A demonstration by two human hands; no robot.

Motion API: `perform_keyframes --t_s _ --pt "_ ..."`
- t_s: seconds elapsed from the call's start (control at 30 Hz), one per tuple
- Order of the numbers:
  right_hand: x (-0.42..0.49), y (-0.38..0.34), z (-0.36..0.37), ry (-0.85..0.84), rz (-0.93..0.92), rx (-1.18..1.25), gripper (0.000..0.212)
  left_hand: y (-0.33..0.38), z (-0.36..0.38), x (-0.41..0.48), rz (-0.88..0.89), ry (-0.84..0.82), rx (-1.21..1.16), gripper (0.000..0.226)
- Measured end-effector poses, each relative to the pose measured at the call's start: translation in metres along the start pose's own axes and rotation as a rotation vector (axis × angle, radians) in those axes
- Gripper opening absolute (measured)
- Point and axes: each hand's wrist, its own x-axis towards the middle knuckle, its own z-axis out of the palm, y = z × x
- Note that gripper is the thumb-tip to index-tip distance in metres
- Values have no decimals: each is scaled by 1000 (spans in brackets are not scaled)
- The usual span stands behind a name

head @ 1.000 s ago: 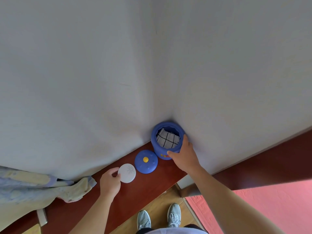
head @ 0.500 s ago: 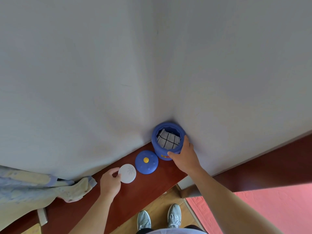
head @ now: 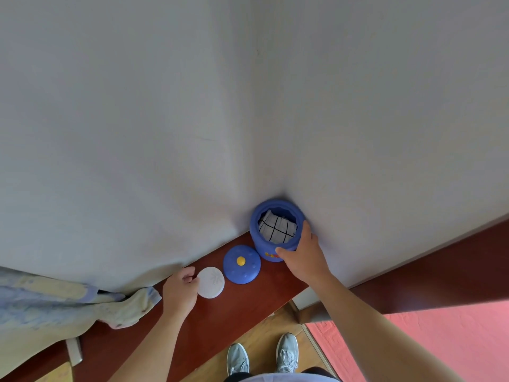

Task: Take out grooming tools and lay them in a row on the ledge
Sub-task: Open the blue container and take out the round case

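Your right hand (head: 301,256) grips the blue jar (head: 261,248) from its right side: thumb on the front wall, fingers curled round the rim at the back. The jar stands upright and uncovered at the far end of the ledge (head: 220,312), tucked into the corner where the wall (head: 137,133) folds. Inside it lies a white cloth with a black check (head: 276,228); what it wraps cannot be told.

Your left hand (head: 179,292) is curled, fingertips pinching the left edge of a white disc (head: 211,282) that lies flat on the ledge. Between disc and jar sits the blue lid (head: 245,272), yellow knob up, just beside both. Disc, lid and jar run in a line along the ledge's back edge.

Further left, a pale crumpled towel (head: 55,304) drapes over the ledge. Below the front edge: your grey shoes (head: 238,359) on wooden floor, and a pink rug (head: 440,340) to the right.
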Motion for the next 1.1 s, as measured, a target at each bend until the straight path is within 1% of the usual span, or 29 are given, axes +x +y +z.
perform_keyframes --t_s 0.2,0.33,0.47,0.6,0.83,1.03,1.1 --pt "-1 -1 -1 -2 -1 -1 102 40 12 -3 176 -46 45 31" --pt "-1 -1 -1 -4 6 -2 102 62 28 4 289 -131 77 33" --pt "-1 -1 -2 -8 7 -4 101 75 41 8 326 -219 110 38" --pt "-2 -1 -2 -6 9 -4 102 80 55 14 364 -304 237 40" --pt "-2 -1 -3 -12 18 7 103 80 73 19 424 -345 452 39" --pt "-1 0 -1 -8 20 8 104 79 80 19 481 -341 597 23" --pt "-1 1 -1 -5 23 7 104 79 80 21 494 -344 610 12"
